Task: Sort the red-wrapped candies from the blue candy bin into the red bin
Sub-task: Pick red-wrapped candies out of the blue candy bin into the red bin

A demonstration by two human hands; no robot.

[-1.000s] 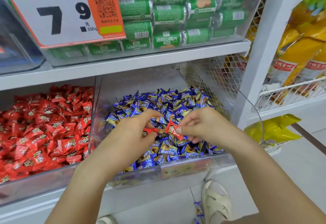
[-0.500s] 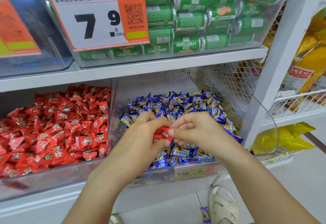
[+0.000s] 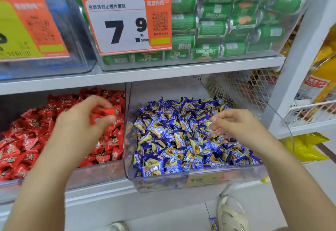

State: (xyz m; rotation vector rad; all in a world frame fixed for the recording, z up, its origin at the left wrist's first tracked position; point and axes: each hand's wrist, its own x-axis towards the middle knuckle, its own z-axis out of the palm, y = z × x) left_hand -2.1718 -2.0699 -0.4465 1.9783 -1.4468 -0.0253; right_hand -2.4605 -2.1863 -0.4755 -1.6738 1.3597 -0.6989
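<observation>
Candies in crinkly red foil wrappers (image 3: 104,116) sit pinched in the left hand (image 3: 81,123), whose grip is closed on them between thumb and fingertips, over the clear plastic bin of red candies (image 3: 101,173). That bin stands just left of the clear plastic bin heaped with blue-and-yellow wrapped candies (image 3: 181,176), the two touching along a shared transparent wall. Holding the red pieces above the red pile, rather than down in it, suggests they are about to be dropped, and the light pinch fits that, needing only a slight parting of the fingers.

Over the right side of the blue bin hovers the right hand (image 3: 234,127), fingers loosely curled and blurred; it seems to hold nothing, though the blur leaves small items uncertain. It is probably placed there to pick through the heap for further strays. No red wrapper shows on the blue pile's surface, so any left would be buried.

Above the blue bin, on the upper shelf, a white and orange price card reading 7.9 (image 3: 127,23) fronts a clear bin of green rolls (image 3: 227,21). One blue candy (image 3: 213,223) lies on the floor below the blue bin, beside a pale sandal (image 3: 231,214).
</observation>
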